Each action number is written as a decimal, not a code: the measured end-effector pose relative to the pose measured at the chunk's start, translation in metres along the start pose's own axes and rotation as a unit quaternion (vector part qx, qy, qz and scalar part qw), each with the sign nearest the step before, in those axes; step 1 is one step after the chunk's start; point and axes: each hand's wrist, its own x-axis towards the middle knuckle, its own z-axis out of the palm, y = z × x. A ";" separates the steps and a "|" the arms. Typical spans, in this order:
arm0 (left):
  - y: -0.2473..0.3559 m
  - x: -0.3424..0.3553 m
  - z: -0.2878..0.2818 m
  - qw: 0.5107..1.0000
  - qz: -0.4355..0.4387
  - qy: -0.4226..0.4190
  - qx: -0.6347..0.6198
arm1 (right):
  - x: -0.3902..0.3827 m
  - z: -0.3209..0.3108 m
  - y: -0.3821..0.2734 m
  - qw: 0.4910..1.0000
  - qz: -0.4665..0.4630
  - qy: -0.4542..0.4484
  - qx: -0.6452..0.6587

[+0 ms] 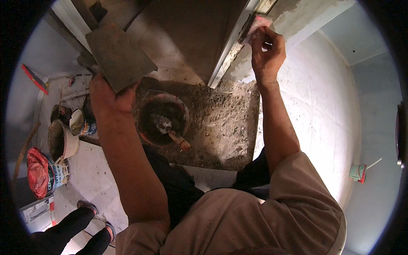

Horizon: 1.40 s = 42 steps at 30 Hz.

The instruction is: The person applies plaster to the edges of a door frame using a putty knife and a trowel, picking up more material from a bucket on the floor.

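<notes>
My left hand (104,94) is closed around the near end of a flat grey rectangular board (121,55), raised at the upper left. Its grip is partly hidden under the board. At the upper right, my right hand (268,57) pinches a pink and white pad (257,29), which looks like a sponge or folded cloth. The pad is against the rough plastered edge (236,53) beside a pale frame strip (229,46). Between my arms stands a round bucket (187,114) with grey material inside. A tool with a wooden handle (179,141) rests in it.
A dirt-covered mat (225,127) lies under the bucket. Several paint pails stand at left, including one with red plastic (37,173). Another person's legs (70,225) are at the lower left. A small tub (358,173) with a stick is by the right wall.
</notes>
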 end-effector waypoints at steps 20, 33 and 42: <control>-0.002 0.055 -0.070 0.875 0.214 -0.193 0.389 | -0.016 -0.035 0.012 0.947 -0.086 -0.075 -0.301; -0.006 0.027 -0.029 0.993 0.034 -0.070 0.093 | 0.005 -0.028 -0.006 0.967 -0.086 -0.050 -0.237; -0.007 0.027 -0.040 0.980 0.068 -0.105 0.153 | -0.061 -0.026 0.017 0.959 -0.055 -0.104 -0.257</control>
